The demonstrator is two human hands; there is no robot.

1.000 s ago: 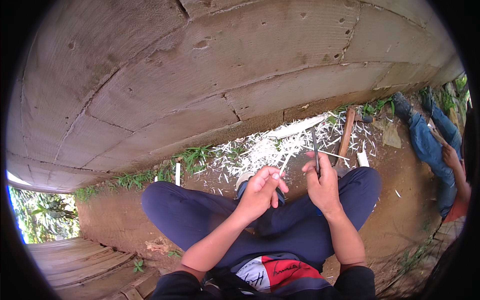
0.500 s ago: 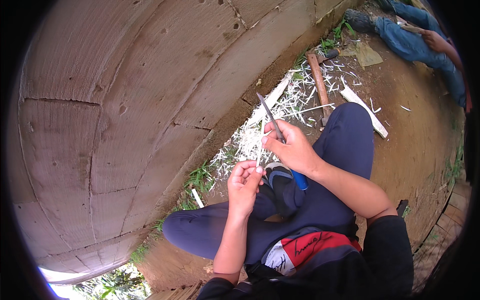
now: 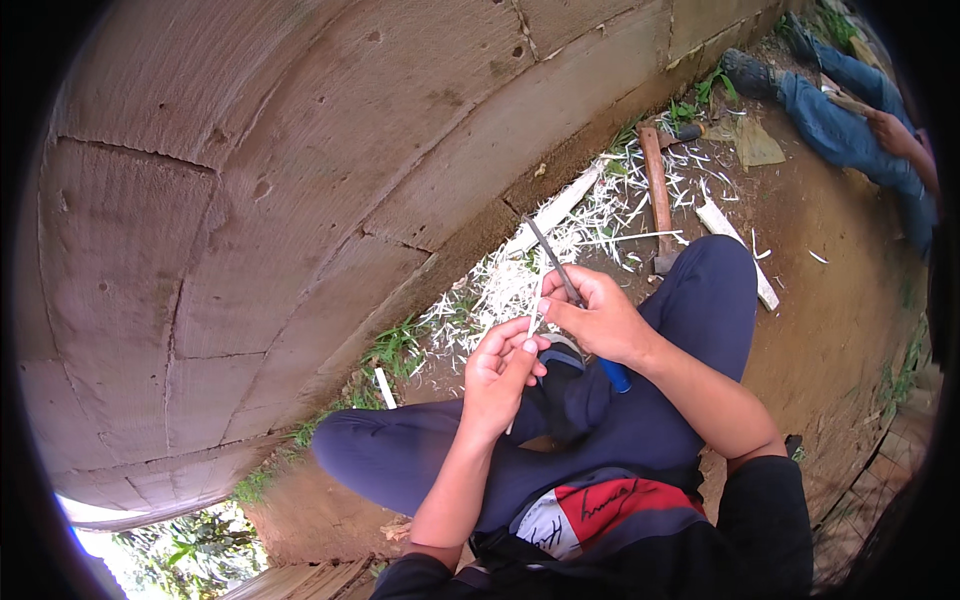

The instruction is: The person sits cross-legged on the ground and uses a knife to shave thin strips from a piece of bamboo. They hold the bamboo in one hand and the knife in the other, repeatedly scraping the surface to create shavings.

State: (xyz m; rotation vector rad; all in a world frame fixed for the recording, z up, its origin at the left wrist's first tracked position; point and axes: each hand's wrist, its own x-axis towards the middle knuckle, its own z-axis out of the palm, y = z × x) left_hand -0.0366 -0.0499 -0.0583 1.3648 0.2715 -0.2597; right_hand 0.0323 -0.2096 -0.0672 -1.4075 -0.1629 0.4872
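Observation:
A thin pale wooden strip (image 3: 535, 312) runs between my two hands, above my folded legs. My left hand (image 3: 499, 377) is closed on it, pinching between thumb and fingers. My right hand (image 3: 608, 320) sits just above and to the right, its thumb and fingers also touching the strip. That same right hand grips a knife (image 3: 546, 247); its narrow dark blade points up and left, and its blue handle shows below the palm. A heap of white wood shavings (image 3: 505, 290) lies on the ground beyond my hands.
Beyond my right knee lie a wooden-handled hammer (image 3: 655, 180) and a pale board (image 3: 738, 252). Another pale board (image 3: 565, 208) rests along the block wall (image 3: 330, 210), which rises on the left. At the far right a person in blue jeans (image 3: 835, 120) sits on the ground.
My hands have come closer together, and the strip now reaches down below my left hand. The whole view has shifted slightly.

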